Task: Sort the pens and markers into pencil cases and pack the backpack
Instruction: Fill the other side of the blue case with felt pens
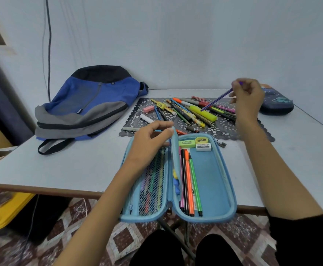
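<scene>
Fingers of the right hand (pixel 248 98) pinch a slim purple pen (pixel 217 99) at 1 o'clock. Fingers of the left hand (pixel 149 144) pinch the divider (pixel 175 150) of the open light-blue pencil case (pixel 212 173) at 6 o'clock. Advise laying it parallel beside the stored pens (pixel 189 181).

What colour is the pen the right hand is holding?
Purple. The head view shows the pen pinched in the right hand.

Blue pencil case (pixel 214 179) laid open at near counter (pixel 70 166) edge, pens (pixel 189 181) stowed inside. Loose pens (pixel 195 112) piled behind it, purple pen (pixel 217 99) held tilted above them. Blue-grey backpack (pixel 91 104) laid flat, far left.
</scene>
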Demonstrator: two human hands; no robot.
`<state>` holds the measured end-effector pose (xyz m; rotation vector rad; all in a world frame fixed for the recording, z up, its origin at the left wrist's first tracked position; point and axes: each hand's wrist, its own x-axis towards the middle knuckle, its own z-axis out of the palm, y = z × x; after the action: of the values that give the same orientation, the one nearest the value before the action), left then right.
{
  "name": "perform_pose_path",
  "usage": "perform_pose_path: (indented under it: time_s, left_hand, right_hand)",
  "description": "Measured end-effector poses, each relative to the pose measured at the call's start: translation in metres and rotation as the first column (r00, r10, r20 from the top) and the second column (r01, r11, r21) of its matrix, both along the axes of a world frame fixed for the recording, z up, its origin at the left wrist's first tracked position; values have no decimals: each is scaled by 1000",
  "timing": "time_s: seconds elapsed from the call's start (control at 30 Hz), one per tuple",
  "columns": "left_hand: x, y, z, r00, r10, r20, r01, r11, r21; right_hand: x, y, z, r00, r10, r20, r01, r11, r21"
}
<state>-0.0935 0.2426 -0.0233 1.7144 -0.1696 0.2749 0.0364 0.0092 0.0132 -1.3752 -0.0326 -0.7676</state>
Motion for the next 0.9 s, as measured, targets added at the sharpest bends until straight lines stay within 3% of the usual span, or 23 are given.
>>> perform_pose_path:
  time_s: [0.07, 0.13, 0.23, 0.33, 0.43, 0.67, 0.9]
  left_hand:
    - [0, 0, 0, 1000, 0, 3, 0, 1000, 4]
    - [0, 0, 0, 1000, 0, 5, -1, 1000, 11]
    - [0, 0, 0, 1000, 3, 4, -4, 1000, 15]
    - [0, 0, 0, 1000, 9, 6, -9, 1000, 17]
    - [0, -1, 0, 1000, 10, 14, -10, 1000, 13]
    - [0, -2, 0, 1000, 12, 25, -12, 1000, -14]
    - [0, -2, 0, 999, 16, 36, -16, 1000, -12]
  right_hand:
    - [-14, 6, 11, 995, 104, 12, -104, 992, 65]
    - [-27, 8, 19, 948, 302, -103, -300, 953, 38]
    - [-45, 11, 21, 728, 552, -406, -638, 763, -104]
    - [-58, 19, 14, 542, 534, -649, -806, 548, -223]
    - [-69, 25, 6, 459, 466, -756, -861, 442, -250]
    - [-86, 34, 0, 459, 389, -799, -858, 429, -284]
    - [-89, 41, -3, 539, 298, -787, -822, 389, -416]
